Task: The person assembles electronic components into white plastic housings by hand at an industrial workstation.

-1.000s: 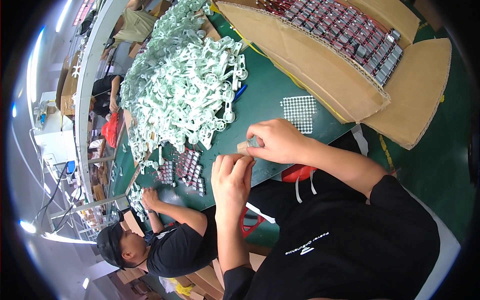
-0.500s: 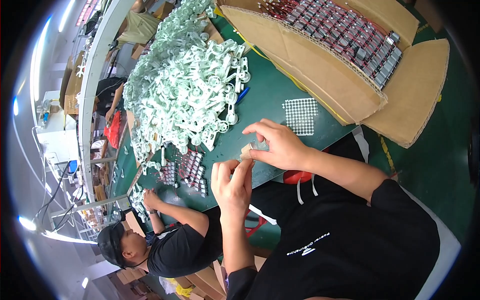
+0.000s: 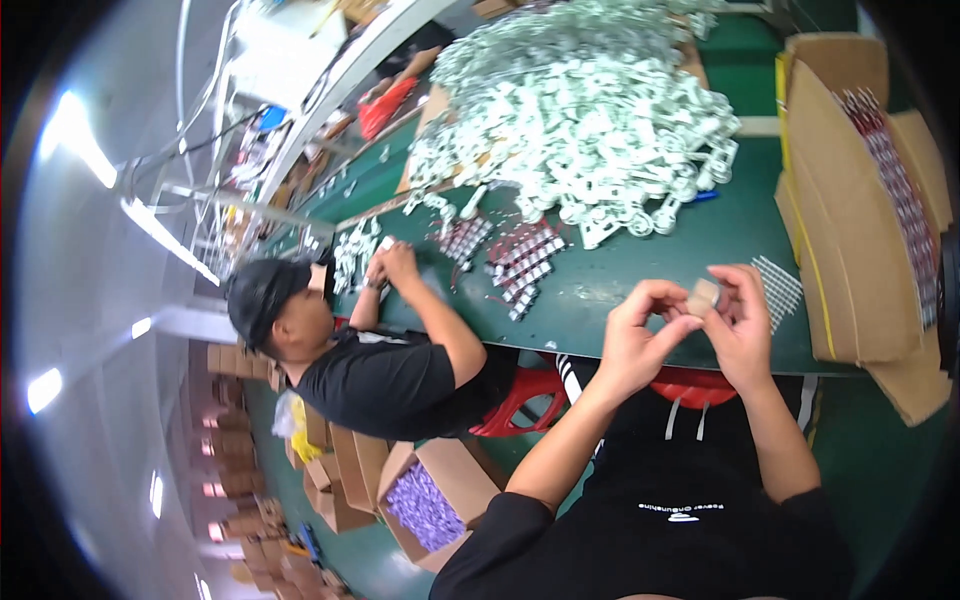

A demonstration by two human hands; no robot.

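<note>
**Small tan part held over edge of green table**

Left hand (image 3: 640, 335) and right hand (image 3: 742, 325) both pinch a small tan block (image 3: 702, 296) between fingertips, above the near edge of the green table (image 3: 640, 270). Beyond the block lies a heap of white plastic parts (image 3: 580, 110). Right of the block stands an open cardboard box (image 3: 850, 220). A co-worker (image 3: 390, 370) sits left of it.
</note>
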